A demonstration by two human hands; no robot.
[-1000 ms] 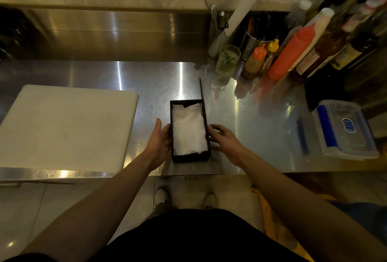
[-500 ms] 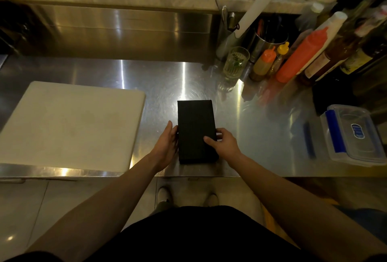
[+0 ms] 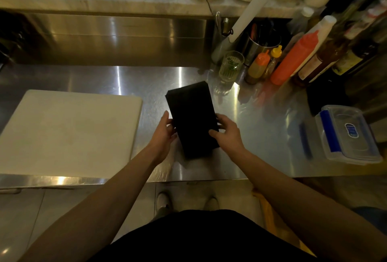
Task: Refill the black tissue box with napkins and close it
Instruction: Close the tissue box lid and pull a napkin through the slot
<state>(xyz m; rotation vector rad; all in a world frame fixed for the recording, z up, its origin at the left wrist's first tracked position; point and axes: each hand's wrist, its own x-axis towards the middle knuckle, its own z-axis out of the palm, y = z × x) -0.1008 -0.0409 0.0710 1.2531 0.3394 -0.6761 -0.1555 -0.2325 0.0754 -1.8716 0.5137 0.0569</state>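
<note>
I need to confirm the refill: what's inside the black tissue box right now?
Nothing inside shows: the black tissue box is closed, lid covering its contents. Both hands, left hand and right hand, grip its sides.

Napkins hidden (inside closed tissue box [image 3: 191,118])

Tissue box [image 3: 191,118] sitting between both hands on counter [image 3: 261,136], cutting board [image 3: 69,131] lying left, lidded container [image 3: 347,134] right, glass [image 3: 230,66] standing behind
</note>
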